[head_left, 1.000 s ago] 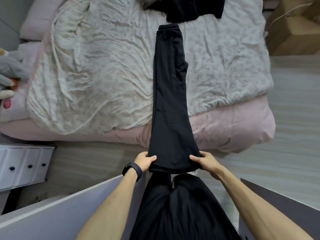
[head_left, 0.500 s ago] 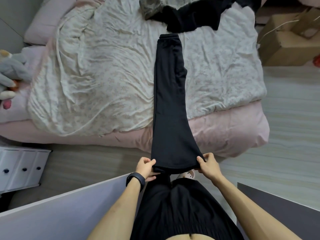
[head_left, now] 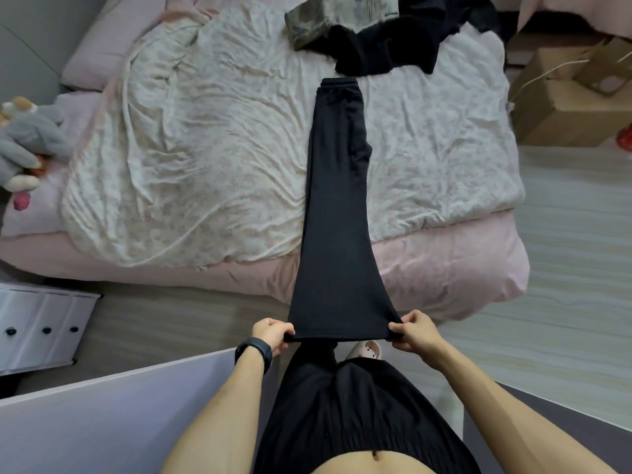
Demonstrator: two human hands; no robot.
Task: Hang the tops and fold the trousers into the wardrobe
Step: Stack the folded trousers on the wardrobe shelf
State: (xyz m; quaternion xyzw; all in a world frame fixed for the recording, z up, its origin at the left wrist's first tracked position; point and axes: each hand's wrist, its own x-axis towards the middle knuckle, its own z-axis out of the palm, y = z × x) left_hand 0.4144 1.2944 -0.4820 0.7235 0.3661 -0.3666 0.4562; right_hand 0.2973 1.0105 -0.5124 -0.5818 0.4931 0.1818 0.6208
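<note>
Black trousers (head_left: pixel 337 213) lie folded lengthwise on the bed, waistband at the far end, hems hanging over the near edge. My left hand (head_left: pixel 272 335), with a black watch on the wrist, pinches the left hem corner. My right hand (head_left: pixel 412 331) pinches the right hem corner, so the hem is stretched flat between them. A heap of dark tops (head_left: pixel 393 46) and a camouflage garment (head_left: pixel 328 18) sit at the far side of the bed.
The bed has a floral quilt (head_left: pixel 205 148) over a pink sheet (head_left: pixel 444 268). A white drawer unit (head_left: pixel 41 323) stands at left, cardboard boxes (head_left: pixel 564 97) at far right, a plush toy (head_left: pixel 27 142) at left. White panels (head_left: pixel 102 422) flank my body.
Both hands shifted their hold on the hem to a pinch at its corners and lifted it slightly. The view tilted, showing more of the far clothes heap.
</note>
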